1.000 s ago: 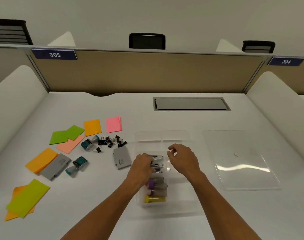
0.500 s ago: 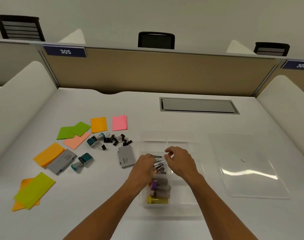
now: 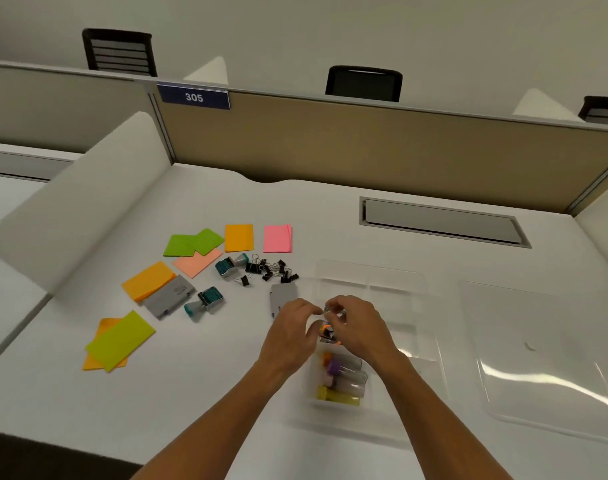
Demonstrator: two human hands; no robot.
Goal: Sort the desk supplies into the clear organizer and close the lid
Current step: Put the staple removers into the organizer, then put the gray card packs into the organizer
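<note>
White surface (image 3: 330, 216): both hands (image 3: 330, 323) pinch small light items over clear organizer (image 3: 423, 289); slippery lid (image 3: 538, 358) right, grip edges.

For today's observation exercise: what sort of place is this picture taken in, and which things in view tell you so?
Most likely an open-plan office or study hall with numbered desks: a partition bears a plate reading 305, office chairs stand behind it, and the white desk has a cable hatch.

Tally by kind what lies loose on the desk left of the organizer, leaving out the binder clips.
Paper note stacks: 8
Teal stamps: 2
Grey boxes: 2
Total: 12
</note>
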